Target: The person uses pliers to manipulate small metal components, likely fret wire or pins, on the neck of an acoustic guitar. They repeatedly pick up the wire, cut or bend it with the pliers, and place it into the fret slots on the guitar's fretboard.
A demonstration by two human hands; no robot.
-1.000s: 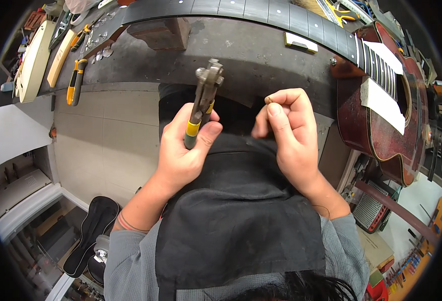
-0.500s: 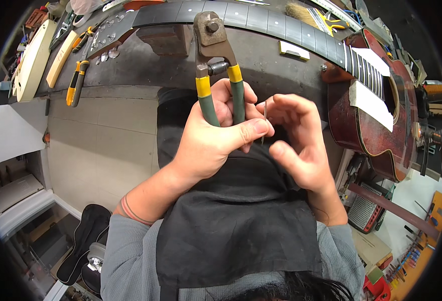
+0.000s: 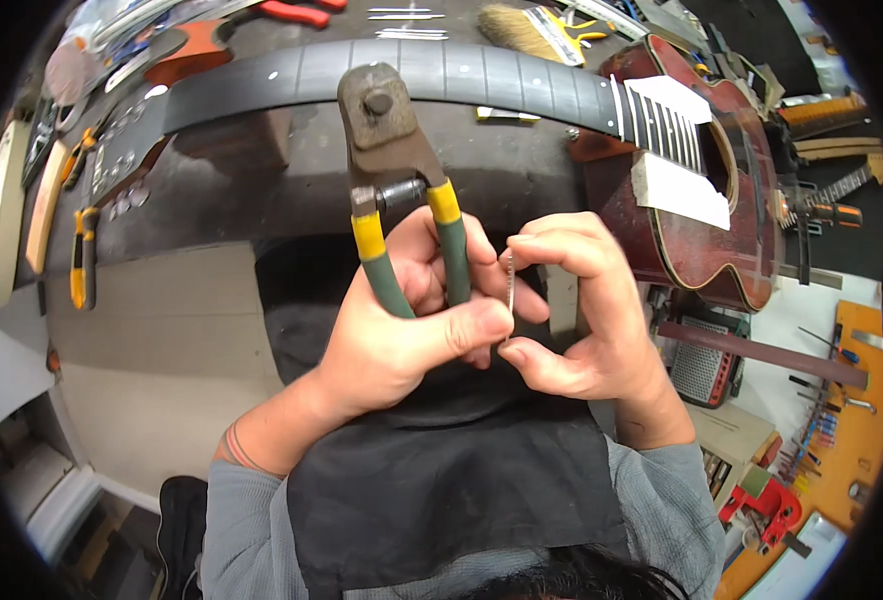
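Strip (image 3: 510, 282) was before the desk (image 3: 521, 165), pinched by the left hand (image 3: 401, 345), which also gripped the cutter (image 3: 398, 158) in its palm (perhaps to free the thumb); the right hand (image 3: 601, 320) was curved around the strip's ends, but if it pressed, I could not tell.

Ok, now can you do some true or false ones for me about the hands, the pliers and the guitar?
1. The left hand holds pliers with green-and-yellow handles. True.
2. The right hand holds a paintbrush. False: its thumb and index finger span a thin metal strip.
3. White sheets lie on the guitar, beside its fretboard. True.
4. The guitar's neck points to the person's right. False: the neck runs left from the dark red body.
5. The paintbrush lies beyond the guitar's neck. True.
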